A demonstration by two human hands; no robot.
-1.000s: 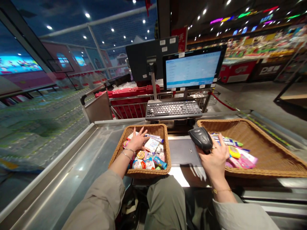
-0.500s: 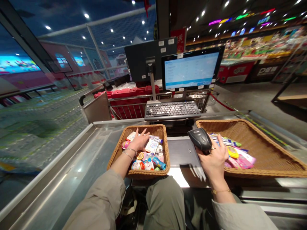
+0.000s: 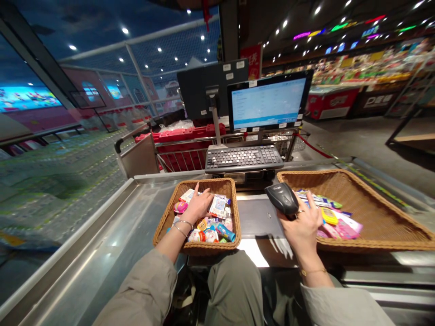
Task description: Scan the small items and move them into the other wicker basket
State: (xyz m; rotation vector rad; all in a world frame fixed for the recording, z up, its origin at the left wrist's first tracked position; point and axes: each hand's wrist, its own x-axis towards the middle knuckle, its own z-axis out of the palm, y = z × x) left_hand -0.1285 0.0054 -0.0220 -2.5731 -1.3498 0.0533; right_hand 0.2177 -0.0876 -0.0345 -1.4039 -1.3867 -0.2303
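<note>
My left hand (image 3: 198,206) is inside the left wicker basket (image 3: 162,222), fingers apart and resting over a white printed packet (image 3: 218,206). Around it lie round white-and-red candy containers (image 3: 197,236), a blue tube (image 3: 225,232) and a pink item (image 3: 181,207). A black handheld barcode scanner (image 3: 282,197) is gripped in my right hand (image 3: 302,226), its head tilted to the left. Behind that hand, the right wicker basket (image 3: 380,213) holds colourful packets, a yellow round item (image 3: 329,216) and pink packages (image 3: 346,227), partly hidden by my fingers.
A keyboard (image 3: 243,156) and a lit monitor (image 3: 268,103) stand beyond the counter. Between the baskets lies a dark flat scanner plate (image 3: 253,217). A metal counter surface (image 3: 122,226) runs along the left. Behind are a cart with red crates (image 3: 190,133).
My left hand has shifted slightly right over the packets, and the white packet under it sits at a different angle. My right hand keeps the scanner in nearly the same place.
</note>
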